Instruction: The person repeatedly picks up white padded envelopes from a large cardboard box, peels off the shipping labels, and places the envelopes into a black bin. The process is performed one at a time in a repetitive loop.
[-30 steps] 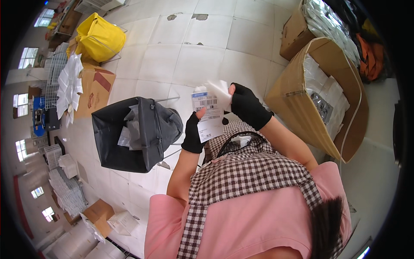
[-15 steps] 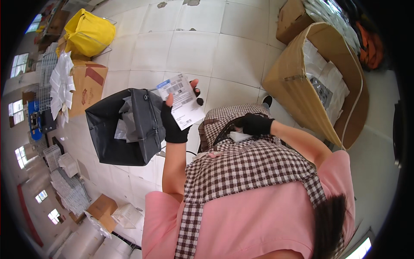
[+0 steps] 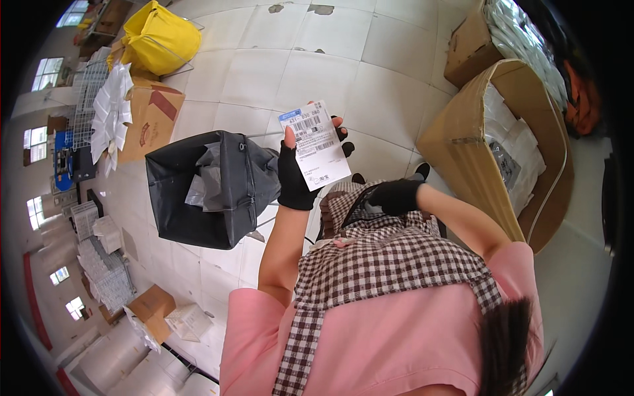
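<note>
- While the left hand (image 3: 297,181) holds up the printed label (image 3: 316,146) in the head view, its grip pinches it between thumb and fingers, near the black bag (image 3: 234,191)
- Right hand (image 3: 396,197), beside the label a second ago, now at the apron (image 3: 389,264) pocket; fingers hidden, grip cannot be told
- So left hand alone carries the label

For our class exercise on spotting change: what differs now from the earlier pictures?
The right hand has moved from beside the label sheet, down and right, to the checked apron's pouch; the white piece it held no longer shows, whether released is unclear. The left hand still holds the sheet. The black bag and open cardboard box stayed put.
</note>
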A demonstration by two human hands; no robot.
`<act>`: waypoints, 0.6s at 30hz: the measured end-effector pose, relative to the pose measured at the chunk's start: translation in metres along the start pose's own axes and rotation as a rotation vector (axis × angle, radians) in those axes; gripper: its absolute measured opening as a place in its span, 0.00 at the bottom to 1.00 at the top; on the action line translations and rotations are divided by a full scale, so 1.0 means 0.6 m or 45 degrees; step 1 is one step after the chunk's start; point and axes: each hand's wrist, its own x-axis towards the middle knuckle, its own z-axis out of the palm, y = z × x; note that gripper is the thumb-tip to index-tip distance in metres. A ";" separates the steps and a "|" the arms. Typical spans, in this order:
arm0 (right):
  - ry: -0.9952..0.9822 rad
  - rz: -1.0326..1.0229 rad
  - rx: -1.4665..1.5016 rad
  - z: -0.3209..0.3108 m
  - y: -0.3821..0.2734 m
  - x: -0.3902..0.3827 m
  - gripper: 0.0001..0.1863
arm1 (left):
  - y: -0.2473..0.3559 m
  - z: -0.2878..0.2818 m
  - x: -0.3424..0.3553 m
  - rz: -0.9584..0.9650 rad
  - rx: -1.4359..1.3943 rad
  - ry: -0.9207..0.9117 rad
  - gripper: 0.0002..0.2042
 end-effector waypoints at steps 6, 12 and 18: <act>0.953 0.085 -0.262 -0.148 -0.142 -0.017 0.06 | -0.031 -0.011 0.013 -0.045 0.029 0.154 0.32; 1.064 0.048 -0.432 -0.101 -0.117 -0.017 0.06 | -0.050 0.014 0.019 -0.091 0.189 0.142 0.26; 1.164 0.045 -0.353 -0.107 -0.124 -0.030 0.05 | -0.055 0.025 0.016 -0.045 0.283 0.174 0.25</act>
